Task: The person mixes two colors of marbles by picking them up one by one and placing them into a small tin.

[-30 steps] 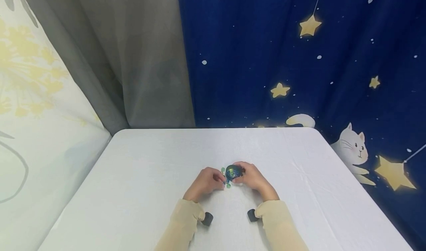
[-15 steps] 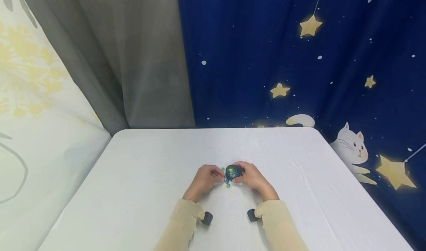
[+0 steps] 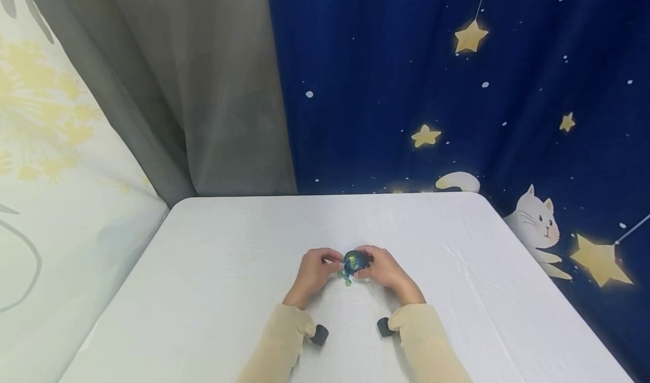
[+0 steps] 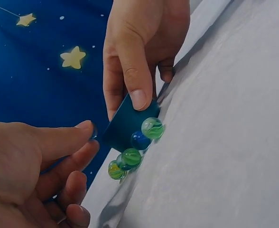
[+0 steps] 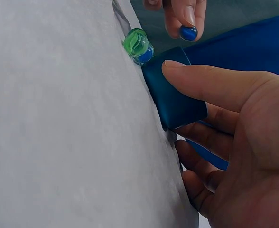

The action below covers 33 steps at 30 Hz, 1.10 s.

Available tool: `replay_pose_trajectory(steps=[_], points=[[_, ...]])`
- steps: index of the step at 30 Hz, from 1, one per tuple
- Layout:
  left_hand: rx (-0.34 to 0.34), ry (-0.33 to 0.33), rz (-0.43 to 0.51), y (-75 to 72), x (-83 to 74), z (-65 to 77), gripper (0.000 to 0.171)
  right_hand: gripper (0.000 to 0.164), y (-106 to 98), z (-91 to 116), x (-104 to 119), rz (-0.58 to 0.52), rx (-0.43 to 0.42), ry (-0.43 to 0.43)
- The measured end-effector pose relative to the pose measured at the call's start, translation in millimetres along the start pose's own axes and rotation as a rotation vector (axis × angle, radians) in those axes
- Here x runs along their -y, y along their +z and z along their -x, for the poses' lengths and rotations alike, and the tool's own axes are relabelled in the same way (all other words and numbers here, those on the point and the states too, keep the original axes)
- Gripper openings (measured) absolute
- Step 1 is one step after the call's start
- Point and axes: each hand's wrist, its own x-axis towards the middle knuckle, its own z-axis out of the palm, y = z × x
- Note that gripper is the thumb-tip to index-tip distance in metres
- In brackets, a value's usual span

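A small dark teal cup [image 4: 123, 124] stands on the white table, its inside glinting with green and yellow in the head view. My right hand [image 3: 384, 269] grips the cup by its side, thumb on one wall and fingers around the other. Close by its left side, my left hand [image 3: 313, 271] pinches a blue marble [image 5: 188, 33] between thumb and fingertip. Several glass marbles lie on the table beside the cup, among them a white-green one [image 4: 153, 128], a dark blue one [image 4: 140, 140] and a green-striped one [image 4: 131, 157].
The white table [image 3: 244, 242] spreads out on all sides of the hands. Behind it hang a grey curtain [image 3: 233, 89] and a blue star-patterned curtain [image 3: 370, 89]. A dark wrist device [image 3: 319, 335] sits at the left sleeve, another [image 3: 384, 327] at the right.
My left hand has moved slightly up and away from the near marbles, toward the cup's left side, now with a marble in its pinch. The right hand and cup stay in place.
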Motion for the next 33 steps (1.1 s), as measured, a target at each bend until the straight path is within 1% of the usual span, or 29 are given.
replay_pose_trajectory(steps=[4, 16, 22, 28, 33], points=[[-0.021, 0.022, 0.006, 1.8, -2.6, 0.8, 0.008, 0.053, -0.5, 0.4, 1.1, 0.008, 0.005, 0.003], [-0.047, 0.010, 0.002, 8.6, -3.7, -0.1, 0.009, 0.052, 0.3, -2.0, 2.6, 0.016, 0.002, 0.011], [-0.070, 0.014, -0.027, 12.6, -5.0, 1.0, 0.009, 0.052, 1.1, -3.1, 1.0, 0.018, -0.003, 0.002], [-0.065, 0.006, -0.057, 16.9, -4.1, 2.3, 0.010, 0.053, 2.1, -3.4, -1.5, 0.024, 0.000, 0.006], [-0.060, 0.026, -0.063, 19.0, -3.0, 1.8, 0.009, 0.053, 1.9, -3.9, -3.6, 0.019, -0.003, -0.002]])
